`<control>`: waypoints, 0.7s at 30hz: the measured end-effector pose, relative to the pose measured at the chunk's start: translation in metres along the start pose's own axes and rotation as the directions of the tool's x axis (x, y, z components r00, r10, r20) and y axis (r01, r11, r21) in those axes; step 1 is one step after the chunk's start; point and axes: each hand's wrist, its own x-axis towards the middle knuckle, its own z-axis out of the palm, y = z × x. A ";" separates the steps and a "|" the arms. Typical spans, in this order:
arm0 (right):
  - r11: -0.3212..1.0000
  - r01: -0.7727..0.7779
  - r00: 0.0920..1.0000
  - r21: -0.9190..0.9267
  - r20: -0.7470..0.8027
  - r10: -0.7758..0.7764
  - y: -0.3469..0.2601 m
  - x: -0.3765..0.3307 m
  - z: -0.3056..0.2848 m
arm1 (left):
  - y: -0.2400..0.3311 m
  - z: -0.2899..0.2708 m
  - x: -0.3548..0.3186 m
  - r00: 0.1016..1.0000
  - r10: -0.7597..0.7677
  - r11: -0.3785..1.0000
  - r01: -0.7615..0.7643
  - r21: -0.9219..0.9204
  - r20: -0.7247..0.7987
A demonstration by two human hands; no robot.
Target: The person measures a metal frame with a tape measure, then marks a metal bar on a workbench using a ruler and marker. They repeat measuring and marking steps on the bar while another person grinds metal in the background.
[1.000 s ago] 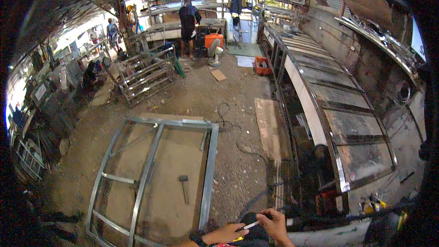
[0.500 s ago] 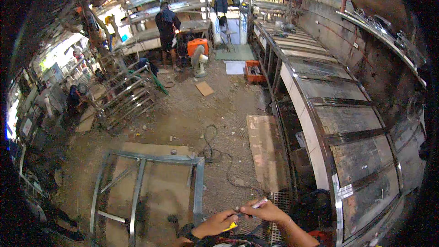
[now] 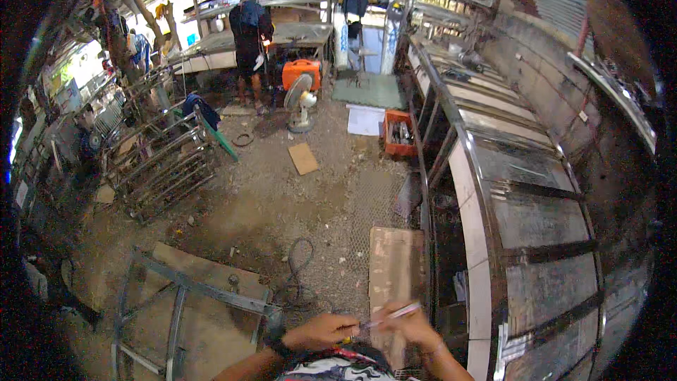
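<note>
My right hand (image 3: 410,326) is closed on a slim, pale marker pen (image 3: 403,311), which points left across the fingers. Beside it, my left hand (image 3: 326,331) has its fingers curled, their tips close to the pen's left end. A small yellow thing (image 3: 347,340) shows at the underside of the left fingers; its kind is mostly hidden. A black watch (image 3: 275,341) is on my left wrist. Both hands are held in front of my body, above the floor.
A metal frame (image 3: 180,303) lies on cardboard at the lower left. A long metal-framed bench (image 3: 550,226) runs along the right. Farther off are a fan (image 3: 300,106), an orange case (image 3: 302,75), an orange crate (image 3: 400,134) and a person (image 3: 248,35) with a bright spark.
The view has shifted, so the floor frame appears lower and farther left. My hands stay close together, the right still with the pen. Less of the yellow thing shows under my left hand.
</note>
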 end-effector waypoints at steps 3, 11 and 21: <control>0.817 0.327 0.751 0.476 -0.656 0.082 -0.039 0.029 -0.136 | -0.024 -0.087 0.051 0.991 -0.110 0.994 0.110 -0.003 0.074; 0.960 0.274 0.348 0.050 -0.936 -0.051 -0.010 0.236 -0.377 | -0.085 -0.316 0.280 0.936 -0.178 0.984 0.161 -0.079 -0.305; 0.973 0.198 0.875 -0.120 -0.426 -0.230 -0.177 0.697 -0.408 | -0.062 -0.495 0.551 0.898 -0.362 0.359 -0.115 -0.926 -0.251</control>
